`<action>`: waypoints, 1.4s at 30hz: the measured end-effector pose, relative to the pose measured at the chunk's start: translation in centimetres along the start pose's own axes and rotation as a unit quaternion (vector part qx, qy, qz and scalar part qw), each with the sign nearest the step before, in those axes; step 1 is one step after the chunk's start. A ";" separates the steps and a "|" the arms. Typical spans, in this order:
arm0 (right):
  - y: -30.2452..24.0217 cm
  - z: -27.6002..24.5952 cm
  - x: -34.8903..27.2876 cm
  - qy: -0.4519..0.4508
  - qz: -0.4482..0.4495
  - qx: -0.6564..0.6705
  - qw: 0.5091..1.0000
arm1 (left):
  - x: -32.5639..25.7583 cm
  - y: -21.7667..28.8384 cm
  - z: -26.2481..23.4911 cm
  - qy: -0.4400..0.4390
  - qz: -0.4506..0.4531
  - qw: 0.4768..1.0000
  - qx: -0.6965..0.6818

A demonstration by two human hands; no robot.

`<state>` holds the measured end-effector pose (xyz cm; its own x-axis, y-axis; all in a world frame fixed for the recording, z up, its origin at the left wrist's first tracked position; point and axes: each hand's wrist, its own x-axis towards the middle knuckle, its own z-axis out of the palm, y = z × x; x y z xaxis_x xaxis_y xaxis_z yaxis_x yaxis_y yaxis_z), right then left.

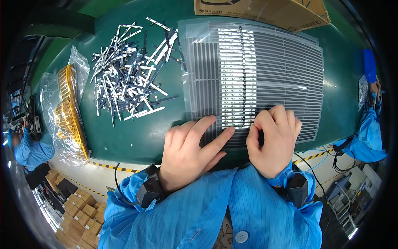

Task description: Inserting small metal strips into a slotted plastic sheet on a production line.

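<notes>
Narrow white circuit strips (232, 83) lie in a tight column of rows on a grey-striped sheet (286, 66). My left hand (186, 149) is open at the sheet's near edge. Its index fingertip touches the left end of the lowest strip, and another stretched finger rests on the stripes. At that strip's right end my right hand (273, 141) is closed, thumb and index finger pinched together and the other fingers curled. Whatever lies between those fingertips is hidden. A loose pile of white and black strips (128, 76) lies left of the sheet.
A cardboard box (265, 14) stands behind the sheet. Left of the pile is a yellow perforated basket (68, 112) with clear plastic wrap around it. All this is on a green table (166, 124). One person (31, 145) sits far left, another (367, 133) far right.
</notes>
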<state>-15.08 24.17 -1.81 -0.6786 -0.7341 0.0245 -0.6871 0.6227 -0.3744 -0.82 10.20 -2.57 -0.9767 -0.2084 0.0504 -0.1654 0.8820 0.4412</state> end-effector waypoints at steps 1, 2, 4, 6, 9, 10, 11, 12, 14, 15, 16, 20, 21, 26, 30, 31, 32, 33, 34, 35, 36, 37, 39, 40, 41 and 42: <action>0.1 0.0 0.0 -0.004 -0.012 -0.014 1.000 | 0.0 0.0 0.1 -0.001 -0.002 1.000 0.001; 0.2 0.0 0.0 -0.003 -0.014 -0.013 1.000 | -0.1 -0.1 0.2 0.000 -0.002 1.000 0.003; 0.5 -0.1 -0.1 -0.016 -0.025 -0.009 1.000 | -0.2 -0.1 0.4 0.006 0.002 1.000 0.005; 1.2 -0.1 -0.4 -0.009 -0.032 0.022 0.999 | -0.1 0.0 0.2 0.005 0.000 1.000 0.003; 2.4 0.1 -1.3 0.004 -0.036 0.095 0.995 | -0.1 0.0 0.3 0.008 -0.003 1.000 0.002; 2.7 0.1 -1.7 0.011 -0.026 0.134 0.991 | -0.1 0.0 0.4 0.008 -0.001 1.000 0.000; 2.7 0.0 -2.0 0.012 -0.027 0.134 0.991 | -0.1 0.1 0.3 0.009 0.000 1.000 0.001; 2.7 0.0 -2.3 0.022 -0.043 0.134 0.990 | -0.1 0.1 0.2 0.008 -0.003 1.000 -0.001; 2.8 0.0 -2.8 0.025 -0.075 0.124 0.989 | -0.1 0.2 0.2 0.007 -0.009 1.000 -0.002; 2.6 0.1 -2.9 0.026 -0.078 0.125 0.989 | -0.2 0.2 0.2 0.007 -0.015 1.000 -0.007; 2.5 0.3 -2.9 0.032 -0.095 0.103 0.990 | -0.2 0.2 0.1 0.009 -0.021 1.000 -0.008; 2.5 0.6 -3.2 0.035 -0.115 0.069 0.990 | -0.3 -0.3 -0.5 0.021 -0.002 0.996 -0.092; 2.5 0.7 -3.3 0.037 -0.113 0.056 0.991 | -0.4 -0.9 -0.7 0.039 0.014 0.991 -0.124; 3.1 0.6 -3.8 0.032 -0.116 0.049 0.991 | 0.0 -3.4 -3.1 0.161 -0.085 0.978 -0.098; 3.4 1.1 -3.8 0.034 -0.120 0.056 0.991 | 1.0 -6.5 -5.1 0.161 -0.131 0.978 -0.020; 3.3 1.0 -3.8 0.035 -0.123 0.056 0.990 | 1.4 -7.1 -5.7 0.156 -0.107 0.982 -0.004; 3.3 0.9 -3.7 0.029 -0.115 0.067 0.991 | 1.9 -7.5 -6.1 0.132 -0.085 0.988 0.004; 3.4 0.8 -3.7 0.024 -0.107 0.079 0.991 | 2.3 -7.8 -6.4 0.108 -0.062 0.992 0.012; 3.4 0.7 -3.7 0.024 -0.108 0.079 0.991 | 2.7 -8.0 -6.6 0.110 -0.062 0.992 0.012; 3.4 0.6 -3.7 0.022 -0.090 0.105 0.990 | 3.1 -8.1 -6.8 0.080 -0.034 0.996 0.026; 3.4 0.5 -3.7 0.019 -0.071 0.132 0.989 | 3.5 -8.2 -7.0 0.050 -0.005 0.998 0.040; 3.6 0.5 -3.7 0.019 -0.071 0.132 0.988 | 3.8 -8.2 -7.1 0.050 -0.004 0.998 0.040; 3.7 0.5 -3.7 0.017 -0.058 0.160 0.985 | 4.5 -8.4 -7.2 0.008 -0.002 0.997 0.078; 3.8 0.3 -3.6 0.017 -0.058 0.160 0.985 | 4.8 -8.5 -7.5 -0.007 0.011 0.995 0.094; 3.8 0.2 -3.6 0.016 -0.057 0.170 0.984 | 5.1 -8.7 -7.7 -0.007 0.011 0.995 0.094; 3.7 0.1 -3.5 0.014 -0.057 0.180 0.982 | 5.3 -8.9 -7.9 -0.030 0.018 0.995 0.092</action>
<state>-15.25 29.06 -3.35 -0.6129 -0.7825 0.1095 -0.6268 0.3971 -0.6704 -3.46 -2.08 0.85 -0.9879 -0.1552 0.0063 -0.1478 0.9518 0.2687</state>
